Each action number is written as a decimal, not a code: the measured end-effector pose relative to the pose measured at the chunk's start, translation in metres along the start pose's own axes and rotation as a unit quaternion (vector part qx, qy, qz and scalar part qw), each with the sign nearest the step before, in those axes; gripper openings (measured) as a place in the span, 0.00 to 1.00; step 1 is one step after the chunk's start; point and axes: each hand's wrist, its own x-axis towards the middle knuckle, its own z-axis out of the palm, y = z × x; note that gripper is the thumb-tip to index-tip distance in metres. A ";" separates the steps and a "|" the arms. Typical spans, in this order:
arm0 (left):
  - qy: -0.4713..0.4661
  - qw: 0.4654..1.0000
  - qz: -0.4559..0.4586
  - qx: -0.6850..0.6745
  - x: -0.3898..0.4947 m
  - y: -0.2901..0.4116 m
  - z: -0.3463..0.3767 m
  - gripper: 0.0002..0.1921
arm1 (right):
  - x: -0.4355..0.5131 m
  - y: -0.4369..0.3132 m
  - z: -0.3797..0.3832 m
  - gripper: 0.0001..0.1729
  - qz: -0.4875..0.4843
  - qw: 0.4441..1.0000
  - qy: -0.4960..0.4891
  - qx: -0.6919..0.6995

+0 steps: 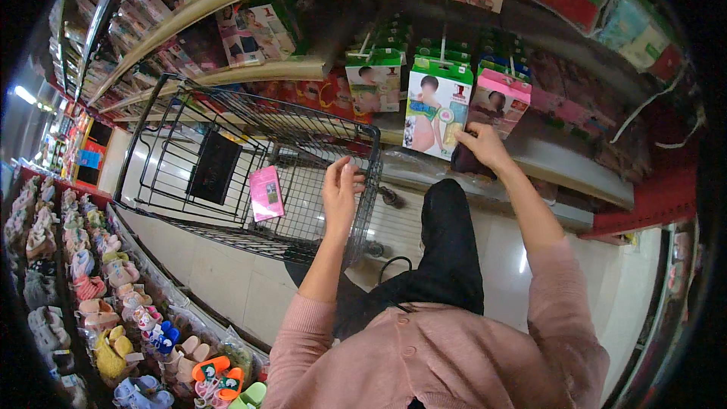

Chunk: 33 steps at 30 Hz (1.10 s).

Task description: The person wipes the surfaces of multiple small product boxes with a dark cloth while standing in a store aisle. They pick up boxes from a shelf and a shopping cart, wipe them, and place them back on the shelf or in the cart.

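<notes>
My right hand (483,145) pinches the lower right edge of a white and green underwear package (429,113), which hangs on a display hook. A pink-topped package (500,99) hangs just right of it. A dark maroon item (472,160) shows under that hand, partly covered. My left hand (342,187) is over the near end of a black wire shopping cart (372,150), fingers loosely bent and holding nothing. Inside the cart lies a flat pink package (266,193) on the wire floor.
Shelves (289,74) of packaged garments run along the far side. Another green-topped package (372,88) hangs left of my right hand. At lower left stands a rack of slippers, including orange slippers (218,375). The floor (505,272) is glossy tile. A white cord (647,102) dangles at right.
</notes>
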 end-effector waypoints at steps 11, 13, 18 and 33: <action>0.041 0.998 -0.003 0.047 0.019 -0.002 -0.046 0.19 | 0.041 0.041 0.001 0.23 -0.004 1.000 0.000 -0.026; 0.051 0.996 0.001 0.073 0.039 -0.008 -0.064 0.19 | 0.053 0.045 0.004 0.24 0.012 0.997 0.030 -0.075; 0.158 0.953 0.002 0.260 0.118 -0.036 -0.143 0.22 | 0.061 0.057 0.022 0.26 0.018 0.996 0.078 -0.046; 0.195 0.712 -0.410 0.536 0.160 -0.209 -0.304 0.64 | -0.111 0.105 0.123 0.15 0.296 0.947 0.000 0.123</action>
